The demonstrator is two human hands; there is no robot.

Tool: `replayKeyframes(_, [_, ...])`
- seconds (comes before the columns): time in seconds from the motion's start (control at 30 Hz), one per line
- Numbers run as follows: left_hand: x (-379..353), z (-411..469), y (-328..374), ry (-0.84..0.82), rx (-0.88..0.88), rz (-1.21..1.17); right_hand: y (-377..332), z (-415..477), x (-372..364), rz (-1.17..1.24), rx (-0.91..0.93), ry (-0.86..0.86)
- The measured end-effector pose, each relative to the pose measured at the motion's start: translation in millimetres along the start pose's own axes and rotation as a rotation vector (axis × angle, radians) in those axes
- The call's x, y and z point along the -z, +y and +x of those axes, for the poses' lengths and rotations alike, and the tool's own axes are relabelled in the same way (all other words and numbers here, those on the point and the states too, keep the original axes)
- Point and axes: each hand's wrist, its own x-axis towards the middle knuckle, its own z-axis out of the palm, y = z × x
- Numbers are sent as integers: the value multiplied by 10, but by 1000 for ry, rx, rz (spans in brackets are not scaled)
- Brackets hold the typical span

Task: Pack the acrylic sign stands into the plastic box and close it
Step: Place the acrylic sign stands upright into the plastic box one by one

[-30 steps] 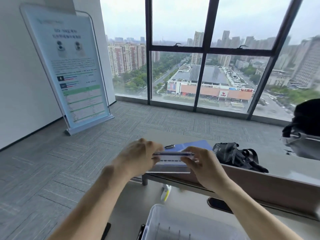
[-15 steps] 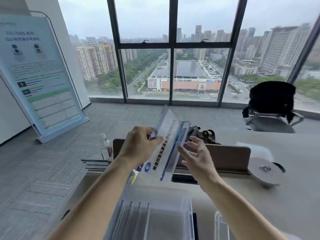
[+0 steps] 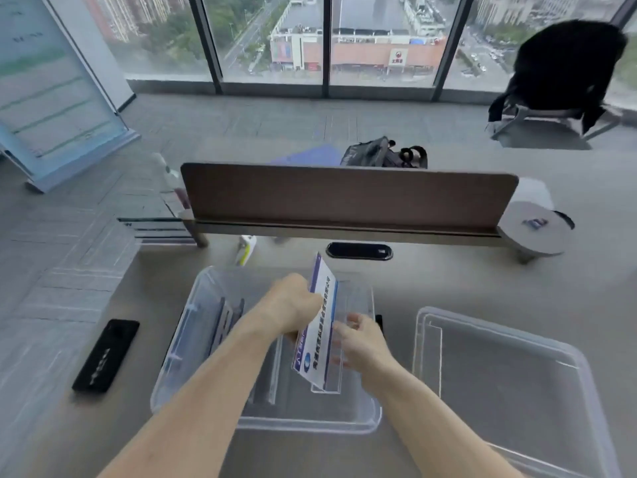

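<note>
The left hand (image 3: pixel 293 307) has its fingers curled tight on the top edge of a clear acrylic sign stand with a blue and white paper (image 3: pixel 319 326), held over the see-through plastic box (image 3: pixel 179 343). The right hand (image 3: pixel 362 343) is loosely open, fingertips on its side. The stand looks stiff, light and slippery, so its edges seem best to hold; the blue writing is too blurry to read.

Grey desk (image 3: pixel 517 288) with a brown divider panel (image 3: pixel 344 196) standing across its far side. Black phone (image 3: pixel 106 355) lying flat near the left edge. Black oval cable port (image 3: pixel 359 251) just before the divider. Round grey disc (image 3: pixel 536 232) at the divider's right end. Black bag (image 3: pixel 382 154) behind the divider. Blue standing banner (image 3: pixel 51 98) at far left. Chair draped in black (image 3: pixel 565 70) by the windows (image 3: pixel 344 36).
</note>
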Motion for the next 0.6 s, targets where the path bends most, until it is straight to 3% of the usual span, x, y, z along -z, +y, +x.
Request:
replayKeyframes(0.33, [-1040,629,-978,-49,101,-29,939,925,-469,-207,-148,13])
replayKeyframes(0.6, [-1453,869,-1043,39,10,114,1233,1454,-477,-429,-140,70])
